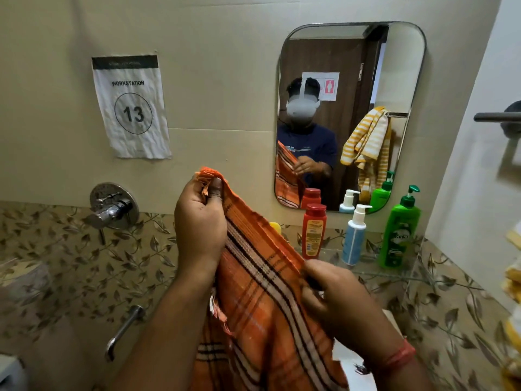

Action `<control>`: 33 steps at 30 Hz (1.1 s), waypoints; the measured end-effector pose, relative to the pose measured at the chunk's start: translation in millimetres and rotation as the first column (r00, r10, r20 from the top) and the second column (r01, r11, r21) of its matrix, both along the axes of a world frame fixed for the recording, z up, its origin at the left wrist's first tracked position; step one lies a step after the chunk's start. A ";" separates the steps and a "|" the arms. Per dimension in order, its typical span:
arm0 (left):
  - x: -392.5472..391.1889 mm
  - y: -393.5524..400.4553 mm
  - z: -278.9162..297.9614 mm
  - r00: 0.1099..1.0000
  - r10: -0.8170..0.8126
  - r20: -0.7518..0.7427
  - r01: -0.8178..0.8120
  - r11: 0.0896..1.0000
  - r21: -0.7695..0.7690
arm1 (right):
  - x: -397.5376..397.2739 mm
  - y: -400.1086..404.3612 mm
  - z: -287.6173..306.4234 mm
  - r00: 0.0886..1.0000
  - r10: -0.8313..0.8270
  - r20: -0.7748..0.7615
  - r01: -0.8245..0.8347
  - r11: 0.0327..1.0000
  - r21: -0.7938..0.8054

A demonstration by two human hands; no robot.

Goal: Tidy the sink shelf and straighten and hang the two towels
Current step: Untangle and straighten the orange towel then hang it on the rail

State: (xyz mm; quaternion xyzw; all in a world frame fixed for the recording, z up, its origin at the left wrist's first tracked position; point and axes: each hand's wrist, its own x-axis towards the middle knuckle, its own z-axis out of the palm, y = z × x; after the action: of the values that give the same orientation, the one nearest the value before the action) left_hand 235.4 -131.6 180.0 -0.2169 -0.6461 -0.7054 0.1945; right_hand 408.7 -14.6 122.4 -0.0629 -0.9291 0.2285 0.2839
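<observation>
Glass shelf below mirror, red bottle, white-blue pump bottle, green pump bottle standing upright

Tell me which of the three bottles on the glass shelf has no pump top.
The red bottle, leftmost on the shelf, has a plain red cap. The white-and-blue bottle and the green bottle both have pump dispensers.

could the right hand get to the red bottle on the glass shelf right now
Probably not straight away. The right hand is pinching the edge of the orange plaid towel, so it is occupied. The red bottle stands upright just beyond it on the glass shelf, with nothing between them; letting go of the towel would likely free the way.
</observation>
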 end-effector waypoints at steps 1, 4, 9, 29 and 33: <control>2.6 -0.5 -0.5 1.000 -0.006 -0.007 0.006 1.000 -0.005 | -4.1 2.4 -7.8 0.997 -0.077 -0.008 0.077 0.996 0.043; 3.1 -2.4 -3.3 1.000 -0.014 0.021 0.014 1.000 0.021 | -8.4 2.2 -15.5 0.977 -0.169 -0.130 0.182 0.979 0.093; -2.0 -5.0 -2.0 0.999 -0.015 0.045 0.013 0.999 0.049 | -7.7 2.7 -12.0 0.936 -0.176 -0.305 0.139 0.980 -0.140; 25.0 -20.5 5.4 0.998 -0.046 0.033 0.045 0.998 0.037 | -32.6 -55.7 -45.2 0.990 0.114 -0.081 -0.115 0.993 -0.010; 31.3 -24.1 3.4 0.996 -0.076 0.038 0.074 0.996 0.043 | -34.9 -72.0 -38.9 0.976 -0.119 -0.183 0.152 0.972 0.180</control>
State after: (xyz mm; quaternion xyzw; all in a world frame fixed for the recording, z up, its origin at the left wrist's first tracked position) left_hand 266.7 -155.8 183.4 -0.2229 -0.6263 -0.7298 0.1597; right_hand 373.8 -86.6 83.4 -0.0787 -0.9125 0.1222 0.3823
